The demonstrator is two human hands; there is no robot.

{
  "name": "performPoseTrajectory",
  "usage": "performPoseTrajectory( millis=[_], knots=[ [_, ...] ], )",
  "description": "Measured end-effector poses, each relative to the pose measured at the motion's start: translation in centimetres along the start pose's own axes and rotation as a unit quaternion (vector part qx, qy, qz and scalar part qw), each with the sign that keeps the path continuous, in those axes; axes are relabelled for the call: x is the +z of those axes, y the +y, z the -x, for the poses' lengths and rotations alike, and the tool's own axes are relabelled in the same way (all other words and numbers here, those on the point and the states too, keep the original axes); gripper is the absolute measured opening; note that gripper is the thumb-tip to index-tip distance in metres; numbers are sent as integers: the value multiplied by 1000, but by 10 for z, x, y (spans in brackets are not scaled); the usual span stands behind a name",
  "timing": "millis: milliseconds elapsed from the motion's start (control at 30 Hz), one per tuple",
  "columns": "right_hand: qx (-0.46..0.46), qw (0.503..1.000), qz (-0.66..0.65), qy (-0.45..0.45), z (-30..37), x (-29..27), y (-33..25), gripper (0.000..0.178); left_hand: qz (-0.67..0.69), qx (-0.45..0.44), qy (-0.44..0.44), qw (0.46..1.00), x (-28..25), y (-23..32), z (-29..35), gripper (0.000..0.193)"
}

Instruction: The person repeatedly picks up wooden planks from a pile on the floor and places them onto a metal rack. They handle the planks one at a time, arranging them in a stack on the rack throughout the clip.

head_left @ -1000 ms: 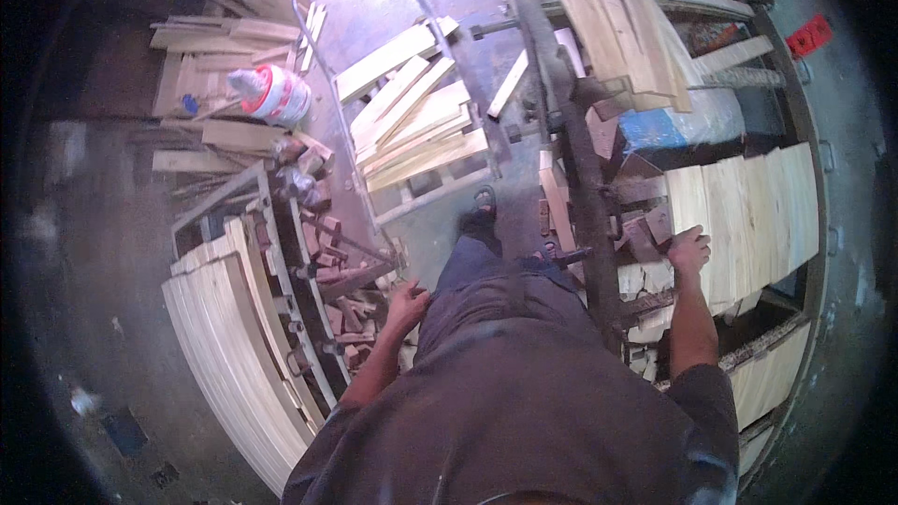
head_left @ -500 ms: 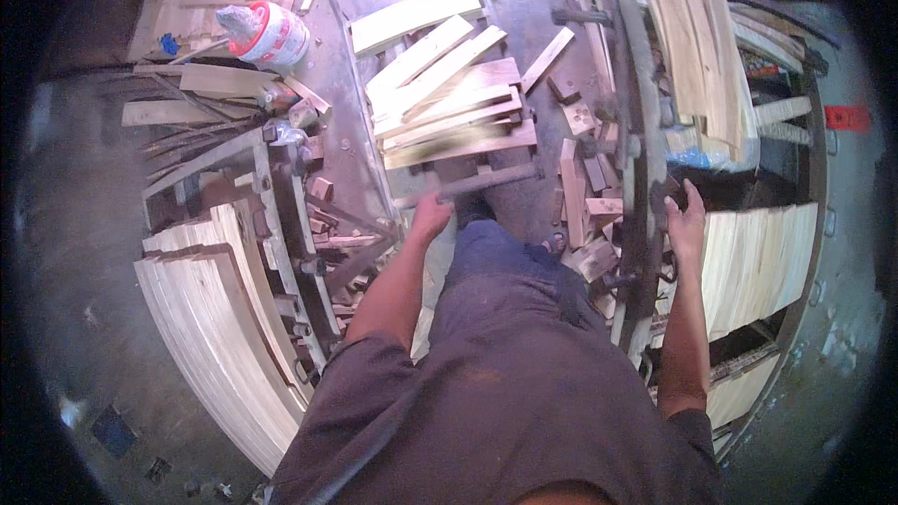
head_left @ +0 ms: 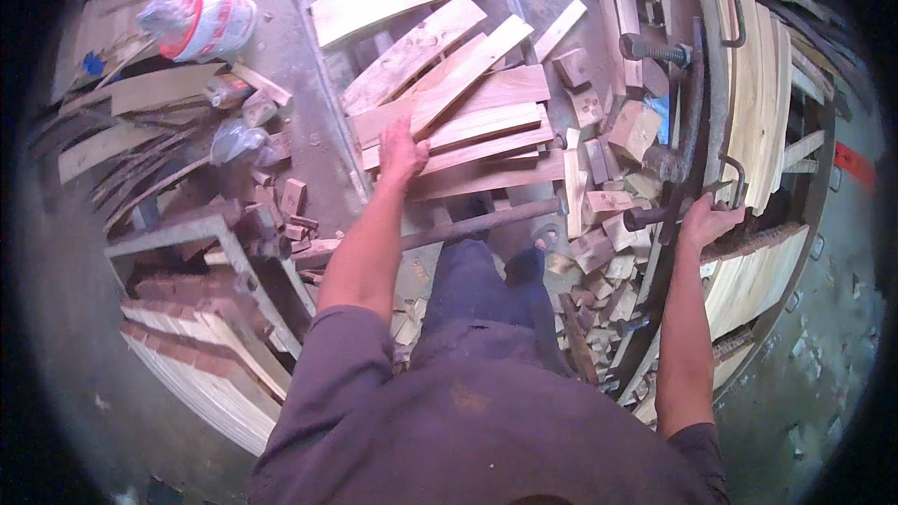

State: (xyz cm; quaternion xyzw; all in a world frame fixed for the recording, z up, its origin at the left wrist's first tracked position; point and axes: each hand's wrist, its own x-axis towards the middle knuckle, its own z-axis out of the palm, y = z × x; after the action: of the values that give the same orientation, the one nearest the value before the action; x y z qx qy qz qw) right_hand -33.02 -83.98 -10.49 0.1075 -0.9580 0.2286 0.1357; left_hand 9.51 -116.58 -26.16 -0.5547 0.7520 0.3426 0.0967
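My left hand [head_left: 402,151] reaches forward over a stack of pale boards, its fingers closed at the near-left end of a slanting wooden board [head_left: 475,73]. Narrower boards [head_left: 491,124] lie crosswise beneath and beside that one. On the right, my right hand [head_left: 708,222] is closed on a dark metal bar [head_left: 694,136] of an upright clamping rack, beside the lower end of a U-shaped handle [head_left: 736,180]. Part of its grip is hidden. A thick screw [head_left: 655,49] passes through the rack farther ahead.
A metal rod [head_left: 486,223] crosses in front of my legs. Many wood offcuts [head_left: 622,236] cover the floor at right. Stacked slats stand in a metal frame [head_left: 238,257] at left and in the right-hand rack. A white bucket with a red rim [head_left: 220,21] lies far left.
My left hand has moved forward from near the metal rod to the boards. My right hand has come onto the rack's bar. The view has shifted right.
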Motion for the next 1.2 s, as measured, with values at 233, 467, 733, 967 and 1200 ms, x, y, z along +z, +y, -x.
performPoseTrajectory(
  millis=[233, 467, 733, 967, 1200],
  knots=[
    [-38, 997, 1, 69, 2, 18, 6, 61, -136, 133, -33, 981, -7, -6, -58, 69],
    [-17, 995, 53, 79, 3, 14, -13, 60, 470, -151, -341, 800, -69, -18, -93, 40],
    [13, 995, 55, 81, 4, 13, -6, 65, 567, -188, -261, 758, -76, 32, -61, 42],
    [-19, 997, 0, 78, 0, 16, 6, 65, 597, -159, -301, 726, -68, 42, -23, 52],
    [-3, 999, -26, 24, 1, 9, -2, 65, 294, -66, -140, 943, -34, -20, -34, 45]
  ],
)
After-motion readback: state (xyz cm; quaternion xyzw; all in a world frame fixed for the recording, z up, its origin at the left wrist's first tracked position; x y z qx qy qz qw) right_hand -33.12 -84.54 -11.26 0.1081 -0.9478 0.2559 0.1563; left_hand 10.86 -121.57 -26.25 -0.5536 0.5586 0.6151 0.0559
